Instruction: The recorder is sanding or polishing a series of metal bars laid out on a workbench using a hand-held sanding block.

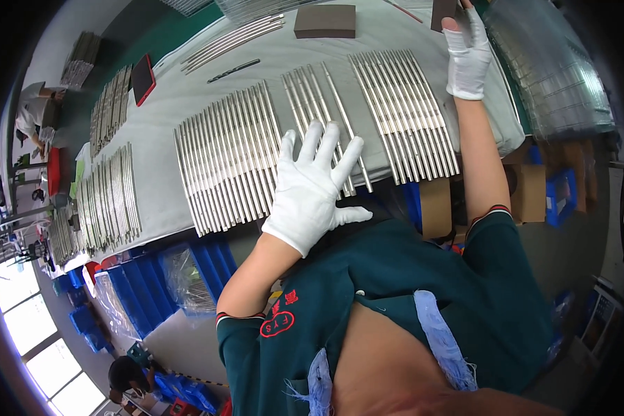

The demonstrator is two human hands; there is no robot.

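My left hand, in a white glove, lies palm down with its fingers spread over a small group of slim silver metal rods. One rod sits slightly apart, just right of that group. To the left is a wide row of similar rods, and to the right another row. My right hand, its glove leaving the thumb tip bare, reaches to the far right of the table. Its thumb and fingers close around a dark brown block, partly cut off by the picture's top edge.
Another brown block lies at the table's far side. Left of it are loose thin rods, a dark drill bit and a red-edged phone. More rods lie far left. Blue bins stand below the table; clear plastic trays are right.
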